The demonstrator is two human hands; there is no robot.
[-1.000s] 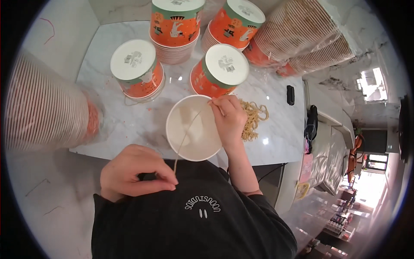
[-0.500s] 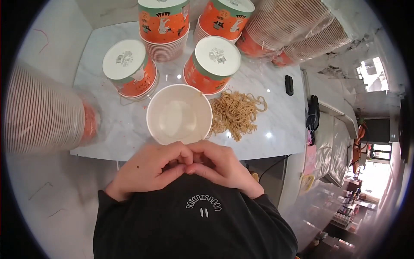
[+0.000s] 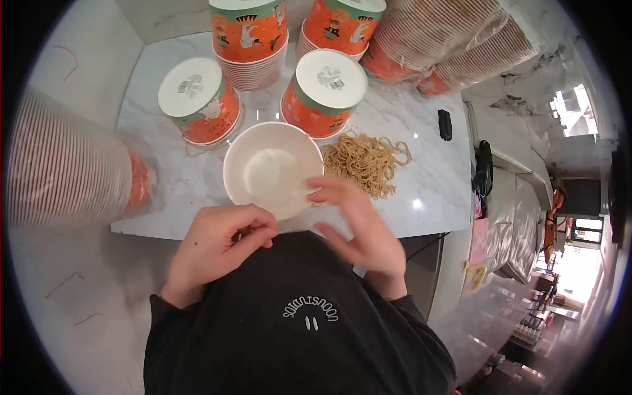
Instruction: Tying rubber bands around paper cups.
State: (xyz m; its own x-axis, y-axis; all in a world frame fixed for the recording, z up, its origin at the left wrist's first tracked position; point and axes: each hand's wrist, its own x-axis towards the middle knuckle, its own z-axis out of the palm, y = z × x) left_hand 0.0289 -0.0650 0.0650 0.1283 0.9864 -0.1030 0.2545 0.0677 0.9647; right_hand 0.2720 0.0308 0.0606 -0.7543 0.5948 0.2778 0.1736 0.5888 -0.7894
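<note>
A white paper bucket (image 3: 273,135) stands mouth up near the table's front edge, with nothing visible inside but its pale bottom. My left hand (image 3: 224,243) is just in front of it, thumb and fingers pinched together; whatever the pinch may hold is too small to make out. Over the bucket's right front side, my right hand (image 3: 362,230) has its fingers apart, slightly blurred, with nothing seen in it. Just beyond that hand, right of the bucket, lies a tangled heap of thin tan strands (image 3: 368,164); whether noodles or rubber bands, I cannot tell.
Upside-down orange and green paper buckets (image 3: 191,89) stand behind, some stacked. Plastic-wrapped bucket stacks (image 3: 72,161) lie at the left and more wrapped stacks (image 3: 441,29) at the back right. A small black object (image 3: 445,125) rests near the right edge of the marble-patterned table (image 3: 428,178).
My hands were together in front of the bucket. The right hand has parted from the left, opened and moved forward and right; the left stays pinched, almost in place.
</note>
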